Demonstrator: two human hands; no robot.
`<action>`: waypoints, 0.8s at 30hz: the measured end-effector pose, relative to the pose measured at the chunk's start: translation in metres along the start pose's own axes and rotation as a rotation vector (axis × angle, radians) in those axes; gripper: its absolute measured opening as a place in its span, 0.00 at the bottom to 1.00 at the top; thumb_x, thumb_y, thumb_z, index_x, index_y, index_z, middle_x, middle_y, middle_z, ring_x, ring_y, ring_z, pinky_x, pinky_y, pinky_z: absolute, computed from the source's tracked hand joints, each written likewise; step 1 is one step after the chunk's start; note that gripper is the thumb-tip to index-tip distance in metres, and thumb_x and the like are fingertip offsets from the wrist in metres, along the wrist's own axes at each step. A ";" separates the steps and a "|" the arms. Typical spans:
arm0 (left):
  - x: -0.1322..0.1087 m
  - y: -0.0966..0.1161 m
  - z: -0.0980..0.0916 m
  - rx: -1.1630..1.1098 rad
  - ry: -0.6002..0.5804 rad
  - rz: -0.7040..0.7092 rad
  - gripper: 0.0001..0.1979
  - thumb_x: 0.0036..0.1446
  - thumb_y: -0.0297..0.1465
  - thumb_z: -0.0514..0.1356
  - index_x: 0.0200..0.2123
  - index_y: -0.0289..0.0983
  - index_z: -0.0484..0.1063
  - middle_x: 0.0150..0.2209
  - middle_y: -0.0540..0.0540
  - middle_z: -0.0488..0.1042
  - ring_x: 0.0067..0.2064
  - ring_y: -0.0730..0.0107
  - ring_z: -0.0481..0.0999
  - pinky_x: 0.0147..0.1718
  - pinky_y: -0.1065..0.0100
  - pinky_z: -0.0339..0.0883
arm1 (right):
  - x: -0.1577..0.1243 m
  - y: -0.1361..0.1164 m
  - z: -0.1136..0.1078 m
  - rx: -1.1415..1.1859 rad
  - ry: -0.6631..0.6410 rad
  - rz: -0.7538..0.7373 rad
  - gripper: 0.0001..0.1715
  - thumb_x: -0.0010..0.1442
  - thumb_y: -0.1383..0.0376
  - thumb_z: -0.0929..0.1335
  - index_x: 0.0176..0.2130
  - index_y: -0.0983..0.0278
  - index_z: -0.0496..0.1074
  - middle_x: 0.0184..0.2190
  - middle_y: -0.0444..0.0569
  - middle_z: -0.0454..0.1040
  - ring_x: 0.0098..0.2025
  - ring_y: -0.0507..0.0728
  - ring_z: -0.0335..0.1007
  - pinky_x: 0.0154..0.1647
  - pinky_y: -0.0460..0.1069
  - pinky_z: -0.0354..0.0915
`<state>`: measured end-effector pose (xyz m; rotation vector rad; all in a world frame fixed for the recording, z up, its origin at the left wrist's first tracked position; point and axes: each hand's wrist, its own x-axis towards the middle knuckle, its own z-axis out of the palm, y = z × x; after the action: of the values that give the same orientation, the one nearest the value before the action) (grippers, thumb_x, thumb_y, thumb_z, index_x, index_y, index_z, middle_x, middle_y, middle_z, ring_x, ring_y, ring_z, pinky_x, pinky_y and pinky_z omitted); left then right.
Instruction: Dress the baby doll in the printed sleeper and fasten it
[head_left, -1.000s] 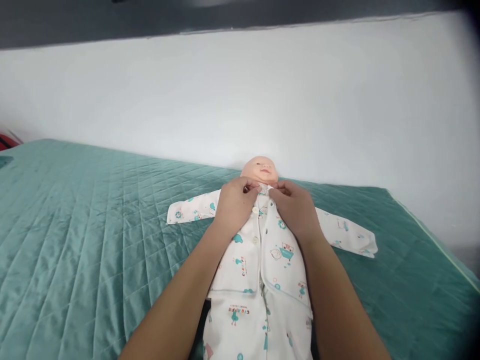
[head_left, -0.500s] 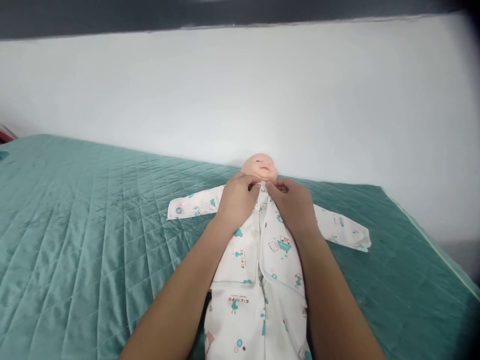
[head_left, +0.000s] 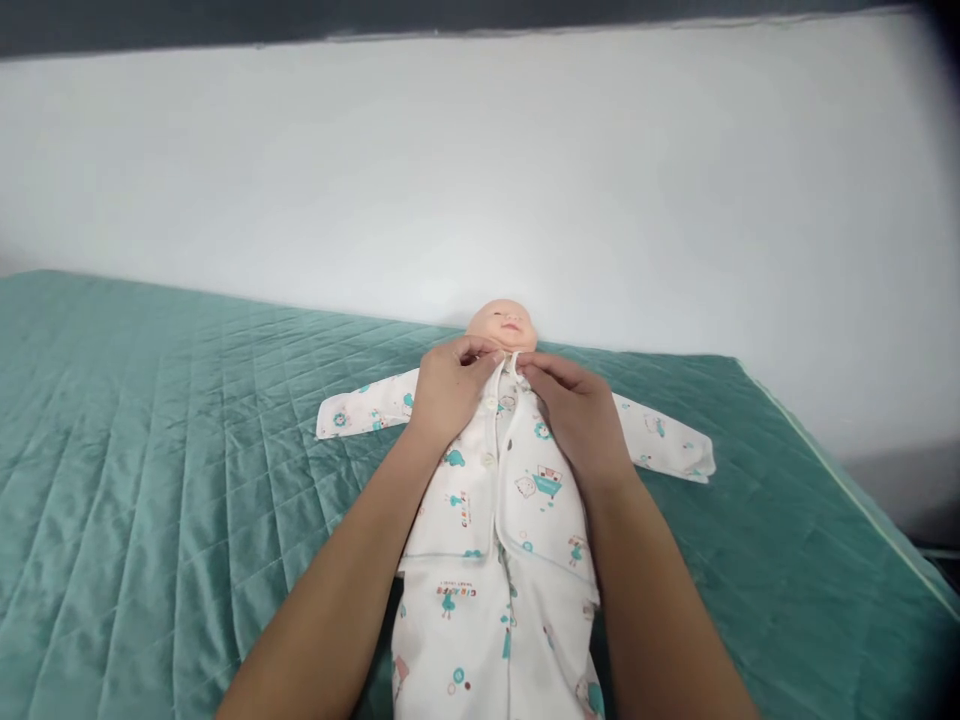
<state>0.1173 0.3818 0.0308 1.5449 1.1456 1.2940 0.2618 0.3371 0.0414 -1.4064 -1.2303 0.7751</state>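
Observation:
A baby doll (head_left: 502, 322) lies on its back, dressed in a white printed jacket (head_left: 544, 500) and matching white printed trousers (head_left: 480, 640). The jacket's front edges lie side by side with a narrow gap, and buttons show along one edge. At the collar, under the doll's chin, my left hand (head_left: 452, 388) pinches the left front edge between thumb and fingers. My right hand (head_left: 576, 405) is closed on the other front edge, its fingertips close to those of the left. Both sleeves stretch outward on either side.
Beneath the doll is a green quilted cover (head_left: 187, 450) with a pale edge at the right. A white wall (head_left: 480, 170) rises just behind the doll's head, with a dark band along its top.
The view has shifted slightly, so the doll appears further left. The collar edges between my fingertips are a little more raised and parted. Both hands remain at the collar.

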 end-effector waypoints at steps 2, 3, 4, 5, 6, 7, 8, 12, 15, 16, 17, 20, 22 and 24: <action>0.001 -0.001 0.001 -0.004 -0.010 0.001 0.07 0.58 0.32 0.63 0.35 0.36 0.80 0.37 0.46 0.82 0.39 0.68 0.78 0.42 0.67 0.68 | 0.004 0.007 0.000 0.004 -0.015 -0.043 0.11 0.58 0.61 0.70 0.40 0.57 0.83 0.43 0.44 0.81 0.46 0.57 0.73 0.49 0.51 0.65; 0.001 -0.002 0.001 0.001 -0.019 0.004 0.07 0.58 0.31 0.63 0.35 0.36 0.80 0.37 0.46 0.82 0.39 0.68 0.78 0.42 0.67 0.68 | 0.006 0.009 0.000 -0.006 -0.023 -0.062 0.11 0.58 0.61 0.70 0.40 0.57 0.83 0.43 0.44 0.81 0.45 0.57 0.73 0.49 0.51 0.65; 0.001 -0.002 0.001 0.007 -0.024 0.007 0.07 0.58 0.31 0.62 0.35 0.36 0.80 0.37 0.46 0.82 0.39 0.68 0.78 0.43 0.67 0.68 | 0.007 0.011 0.001 -0.018 -0.029 -0.077 0.11 0.58 0.61 0.70 0.40 0.57 0.83 0.43 0.44 0.81 0.43 0.57 0.73 0.48 0.51 0.65; 0.001 -0.002 0.001 0.017 -0.026 0.010 0.07 0.59 0.31 0.62 0.34 0.36 0.80 0.37 0.46 0.82 0.39 0.68 0.78 0.43 0.67 0.68 | 0.009 0.012 0.001 -0.029 -0.031 -0.088 0.11 0.58 0.61 0.70 0.39 0.57 0.83 0.42 0.45 0.80 0.42 0.56 0.73 0.47 0.52 0.66; 0.001 -0.001 0.001 0.033 -0.027 0.013 0.07 0.59 0.30 0.62 0.35 0.36 0.80 0.37 0.46 0.82 0.39 0.68 0.78 0.43 0.66 0.68 | 0.010 0.012 0.002 -0.038 -0.031 -0.092 0.11 0.58 0.61 0.70 0.39 0.57 0.83 0.42 0.45 0.80 0.41 0.56 0.72 0.46 0.52 0.66; 0.000 -0.001 0.001 0.052 -0.027 0.013 0.07 0.59 0.30 0.61 0.35 0.36 0.80 0.37 0.46 0.82 0.39 0.68 0.78 0.43 0.66 0.68 | 0.011 0.012 0.002 -0.046 -0.028 -0.091 0.11 0.57 0.60 0.70 0.39 0.58 0.83 0.41 0.45 0.80 0.40 0.56 0.72 0.45 0.52 0.66; 0.000 0.000 0.000 0.068 -0.031 0.011 0.07 0.59 0.31 0.61 0.35 0.36 0.80 0.37 0.45 0.82 0.39 0.67 0.79 0.43 0.66 0.68 | 0.012 0.011 0.003 -0.055 -0.022 -0.087 0.11 0.57 0.61 0.71 0.39 0.58 0.83 0.41 0.46 0.79 0.39 0.56 0.71 0.44 0.52 0.66; 0.001 0.003 -0.003 0.134 -0.072 -0.036 0.08 0.57 0.31 0.63 0.39 0.36 0.80 0.39 0.44 0.82 0.39 0.66 0.78 0.42 0.65 0.69 | 0.013 0.008 0.004 -0.082 -0.006 -0.075 0.11 0.56 0.60 0.71 0.38 0.59 0.83 0.38 0.46 0.78 0.35 0.54 0.69 0.41 0.52 0.65; 0.002 0.003 -0.004 0.192 -0.101 -0.053 0.09 0.57 0.30 0.63 0.41 0.36 0.79 0.42 0.43 0.81 0.41 0.65 0.77 0.44 0.64 0.69 | 0.014 0.008 0.004 -0.110 -0.008 -0.081 0.11 0.55 0.60 0.71 0.36 0.60 0.83 0.35 0.46 0.77 0.33 0.54 0.67 0.40 0.51 0.65; 0.002 0.003 -0.005 0.201 -0.102 -0.045 0.08 0.57 0.29 0.63 0.40 0.36 0.79 0.42 0.43 0.80 0.42 0.66 0.77 0.44 0.64 0.69 | 0.015 0.009 0.003 -0.117 -0.011 -0.087 0.10 0.54 0.60 0.72 0.36 0.60 0.83 0.35 0.46 0.77 0.33 0.54 0.66 0.39 0.51 0.64; 0.002 0.002 -0.005 0.206 -0.097 -0.033 0.06 0.56 0.28 0.63 0.38 0.37 0.79 0.42 0.44 0.80 0.41 0.67 0.76 0.44 0.64 0.69 | 0.016 0.009 0.003 -0.120 -0.018 -0.092 0.10 0.54 0.60 0.72 0.36 0.60 0.83 0.34 0.46 0.76 0.32 0.53 0.66 0.39 0.51 0.64; 0.002 0.002 -0.003 0.207 -0.059 -0.006 0.03 0.56 0.27 0.63 0.34 0.37 0.77 0.39 0.46 0.80 0.38 0.69 0.75 0.43 0.65 0.69 | 0.016 0.009 0.003 -0.121 -0.037 -0.102 0.11 0.52 0.60 0.73 0.36 0.61 0.83 0.33 0.46 0.75 0.31 0.52 0.64 0.37 0.51 0.63; 0.002 0.001 -0.002 0.189 -0.052 -0.005 0.02 0.55 0.27 0.63 0.33 0.37 0.77 0.36 0.47 0.80 0.37 0.69 0.75 0.41 0.66 0.68 | 0.016 0.008 0.003 -0.130 -0.041 -0.096 0.12 0.51 0.60 0.73 0.36 0.62 0.82 0.32 0.46 0.75 0.30 0.52 0.62 0.35 0.50 0.62; 0.003 0.001 -0.001 0.157 -0.059 -0.014 0.02 0.55 0.27 0.63 0.33 0.37 0.76 0.35 0.47 0.80 0.36 0.69 0.76 0.41 0.66 0.68 | 0.016 0.008 0.003 -0.138 -0.041 -0.079 0.12 0.51 0.60 0.73 0.36 0.62 0.82 0.32 0.46 0.74 0.29 0.51 0.61 0.33 0.49 0.60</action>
<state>0.1165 0.3846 0.0326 1.6745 1.2425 1.1648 0.2653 0.3542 0.0361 -1.4494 -1.3851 0.6785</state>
